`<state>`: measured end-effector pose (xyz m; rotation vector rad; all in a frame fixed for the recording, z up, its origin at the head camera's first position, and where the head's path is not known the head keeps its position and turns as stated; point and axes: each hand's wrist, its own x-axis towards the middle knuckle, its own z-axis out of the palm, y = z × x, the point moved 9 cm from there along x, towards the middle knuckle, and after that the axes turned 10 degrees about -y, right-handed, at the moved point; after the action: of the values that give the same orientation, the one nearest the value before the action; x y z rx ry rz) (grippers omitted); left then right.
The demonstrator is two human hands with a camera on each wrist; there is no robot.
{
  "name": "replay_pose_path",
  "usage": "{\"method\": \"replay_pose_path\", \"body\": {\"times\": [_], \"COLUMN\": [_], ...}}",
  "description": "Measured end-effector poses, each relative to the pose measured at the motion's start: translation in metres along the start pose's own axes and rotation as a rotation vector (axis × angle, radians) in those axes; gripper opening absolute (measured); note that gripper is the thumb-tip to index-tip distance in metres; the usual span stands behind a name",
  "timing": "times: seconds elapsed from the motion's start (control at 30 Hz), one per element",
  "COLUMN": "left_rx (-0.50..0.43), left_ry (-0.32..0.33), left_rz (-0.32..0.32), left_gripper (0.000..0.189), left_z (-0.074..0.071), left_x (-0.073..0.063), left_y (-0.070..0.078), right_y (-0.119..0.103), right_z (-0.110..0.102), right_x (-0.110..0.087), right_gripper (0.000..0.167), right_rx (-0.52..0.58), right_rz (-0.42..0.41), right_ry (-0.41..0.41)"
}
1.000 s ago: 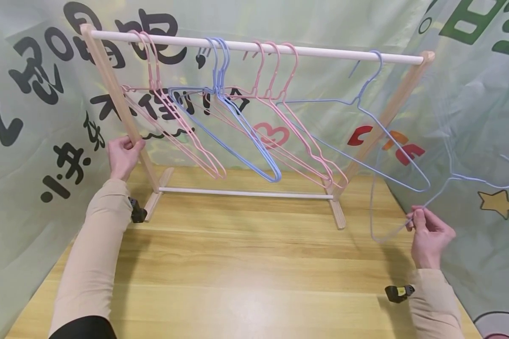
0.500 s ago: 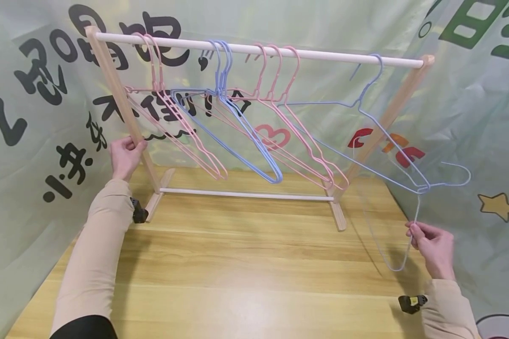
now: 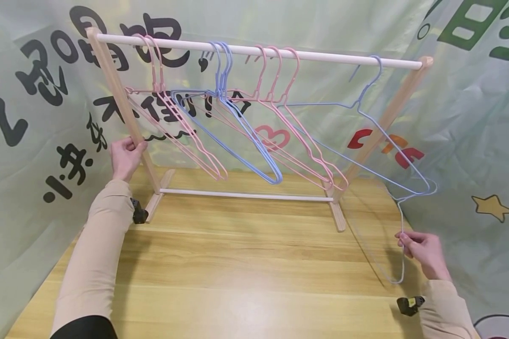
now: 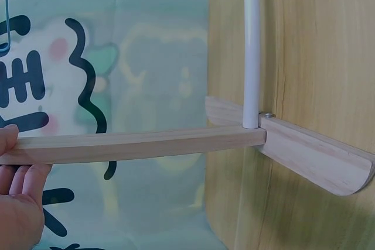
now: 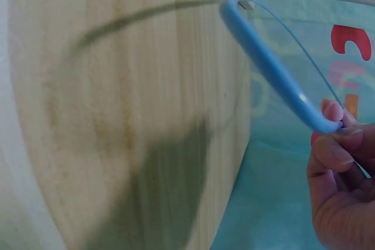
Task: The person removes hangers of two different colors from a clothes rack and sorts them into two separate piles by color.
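Note:
My left hand [image 3: 126, 160] grips the left wooden post [image 3: 118, 96] of a clothes rack, thumb and fingers on either side of it in the left wrist view. At the right, over the table, my right hand [image 3: 426, 253] pinches a light blue hanger [image 5: 269, 65] by its wire between thumb and fingers. In the head view this hanger hangs low beside the rack, its loop downward and its far side faint. Its hook end overlaps the lower corner of a blue hanger [image 3: 358, 103] on the rail; whether they touch I cannot tell.
The white rail [image 3: 322, 56] carries pink hangers [image 3: 154, 70] at left, blue hangers [image 3: 224, 70] in the middle and pink hangers [image 3: 294, 70] right of them. A white lower bar [image 3: 246, 194] joins the rack's feet on the wooden table [image 3: 237, 273]. Printed cloth [image 3: 335, 28] surrounds the table.
My right hand has moved down, and the pinched hanger has dropped and swung so its hook sits further left and its loop lower. My left hand stays on the post.

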<state>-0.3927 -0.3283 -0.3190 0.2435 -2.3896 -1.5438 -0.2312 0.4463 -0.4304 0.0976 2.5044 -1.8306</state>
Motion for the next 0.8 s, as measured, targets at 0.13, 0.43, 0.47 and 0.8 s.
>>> {"method": "replay_pose_path", "body": {"times": [0.13,0.43,0.47,0.8], "left_rx": [-0.012,-0.01,-0.013,-0.008], "left_ry": [-0.003,0.006,0.006,0.002], "left_rz": [0.005,0.009,0.012,-0.001], "left_gripper": [0.04,0.039,0.039,0.04], "left_z": [0.0,0.0,0.0,0.001], "left_x": [-0.001,-0.001,-0.001,0.0], "left_y": [0.0,0.001,0.001,-0.001], "right_y": [0.005,0.013,0.014,0.007], "right_z": [0.002,0.004,0.004,-0.01], "right_x": [0.003,0.005,0.005,0.007], "right_gripper": [0.041,0.029,0.025,0.044], "right_rx": [-0.106,-0.223,-0.245,-0.6], "right_rz": [0.026,0.087,0.101,0.182], "right_ry": [-0.018,-0.021,-0.016,0.095]}}
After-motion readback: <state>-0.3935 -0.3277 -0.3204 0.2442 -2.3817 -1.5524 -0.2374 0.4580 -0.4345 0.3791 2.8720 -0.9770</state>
